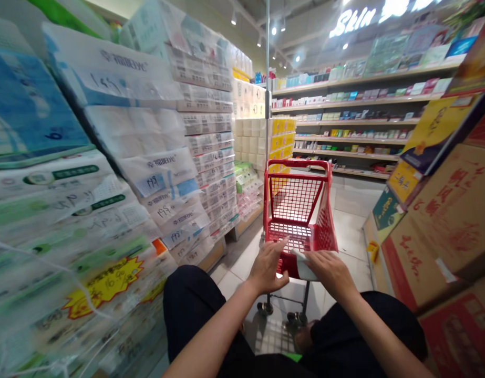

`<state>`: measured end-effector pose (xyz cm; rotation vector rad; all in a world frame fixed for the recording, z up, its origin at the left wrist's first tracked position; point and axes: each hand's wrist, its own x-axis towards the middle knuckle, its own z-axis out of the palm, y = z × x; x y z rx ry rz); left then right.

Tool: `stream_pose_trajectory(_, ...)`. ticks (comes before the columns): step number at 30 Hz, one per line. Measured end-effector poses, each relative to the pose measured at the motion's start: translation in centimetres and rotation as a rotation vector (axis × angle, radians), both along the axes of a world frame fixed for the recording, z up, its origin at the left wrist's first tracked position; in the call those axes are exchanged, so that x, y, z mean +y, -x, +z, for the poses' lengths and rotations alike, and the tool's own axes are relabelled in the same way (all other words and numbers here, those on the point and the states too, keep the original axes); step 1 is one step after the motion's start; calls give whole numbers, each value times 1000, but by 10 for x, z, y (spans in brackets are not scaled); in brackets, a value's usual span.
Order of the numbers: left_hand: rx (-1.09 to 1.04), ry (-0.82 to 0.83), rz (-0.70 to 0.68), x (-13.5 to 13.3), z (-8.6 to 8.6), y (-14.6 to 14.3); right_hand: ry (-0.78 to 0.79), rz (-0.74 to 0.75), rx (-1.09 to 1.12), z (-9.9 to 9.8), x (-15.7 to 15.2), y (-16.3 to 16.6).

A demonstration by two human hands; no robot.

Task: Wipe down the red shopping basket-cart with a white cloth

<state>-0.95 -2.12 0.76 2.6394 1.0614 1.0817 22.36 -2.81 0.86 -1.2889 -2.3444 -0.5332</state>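
Note:
A small red shopping cart point(292, 198) with a plastic grid basket stands on the floor between my knees. My left hand point(267, 269) is at its near left side, with the fingers stretched forward and the thumb apart below; I see nothing in it. Over a pale, whitish piece point(304, 266) at the near edge of the basket lies my right hand point(329, 270), fingers extended. Whether that piece is part of the cart or a separate thing, I cannot tell. Part of the right hand's underside is hidden.
Tall stacks of wrapped tissue packs point(205, 121) rise on the left, some with a yellow price tag point(104, 286). Cardboard cartons point(443, 231) are piled on the right. Behind the cart are shelves point(344, 126) of small boxes and bottles. Tiled floor point(350, 231) runs between them.

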Motion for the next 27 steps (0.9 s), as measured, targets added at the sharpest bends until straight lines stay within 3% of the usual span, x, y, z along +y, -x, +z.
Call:
stream_pose_trajectory(4, 13, 0, -19, -2, 1, -4, 6, -26, 31, -2, 5, 50)
stream_pose_trajectory(7, 19, -2, -7, 0, 1, -1, 23, 20, 52, 0, 9, 70)
stream_pose_trajectory(11, -8, -19, 51, 4, 2, 9, 44, 139, 121, 8, 6, 52)
stream_pose_trajectory(17, -22, -147, 243, 3, 11, -3, -5, -36, 343, 6, 2, 7)
stream_pose_trajectory(23, 249, -183, 205, 10, 4, -43, 33, -8, 376, -3, 6, 26)
stream_pose_trajectory(27, 362, -238, 148, 24, -8, -26, 62, 34, 371, 1, 7, 24)
